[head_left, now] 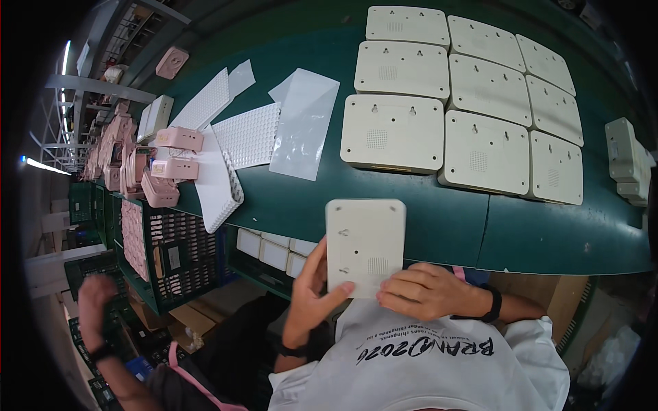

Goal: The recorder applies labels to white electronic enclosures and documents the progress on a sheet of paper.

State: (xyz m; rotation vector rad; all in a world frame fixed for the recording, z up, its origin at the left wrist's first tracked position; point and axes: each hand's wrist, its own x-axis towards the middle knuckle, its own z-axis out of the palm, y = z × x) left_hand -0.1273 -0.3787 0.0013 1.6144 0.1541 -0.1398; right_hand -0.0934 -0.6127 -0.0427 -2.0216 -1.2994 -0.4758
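Note:
A white plastic box (363,240) with rounded corners is held upright in front of my chest, its screw-hole and speaker-grille face toward me. My left hand (317,294) grips its left edge, the thumb lying on the lower face. At the lower right corner, my right hand (428,291) rests with its fingers curled against the box; whatever lies under those fingertips is hidden. Beyond it on the green table, several like white boxes (393,130) lie in rows, grille side up.
Bubble-wrap sheets (250,133) and a clear plastic bag (305,123) lie left of the rows. Pink housings (161,190) are heaped farther left, above a green crate (178,264). More white boxes (627,157) are stacked at the right. A co-worker's hand (98,291) is at the lower left.

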